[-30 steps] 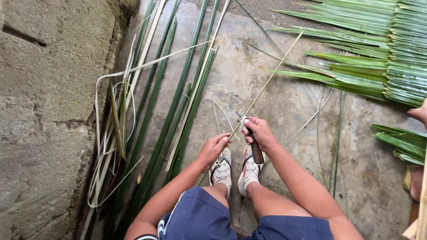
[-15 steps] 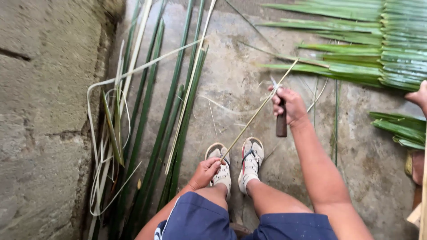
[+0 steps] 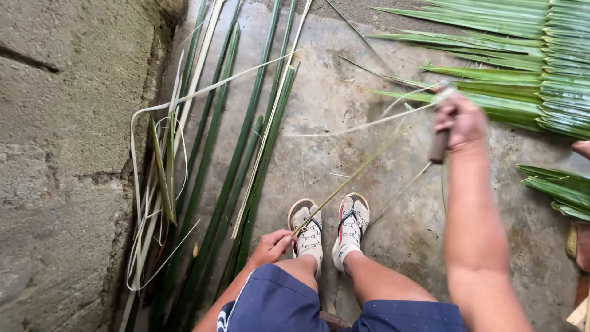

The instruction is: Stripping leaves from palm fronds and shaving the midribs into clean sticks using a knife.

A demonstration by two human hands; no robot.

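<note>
Grey concrete floor [image 3: 369,110] beside a rough wall. Left hand [image 3: 270,246] pinches the near end of a thin green palm-leaf midrib [image 3: 344,184], which runs up toward the right hand [image 3: 458,120], closed around a brown-handled knife [image 3: 439,146]. Stripped green leaf strips [image 3: 246,135] lie left of the left hand.

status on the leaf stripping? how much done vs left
Done: stripped green blades and pale curled trimmings lie along the wall. In hand: left hand pinches one thin midrib by the feet; right hand grips a knife handle at its far end. Left: untouched frond at upper right.
</note>
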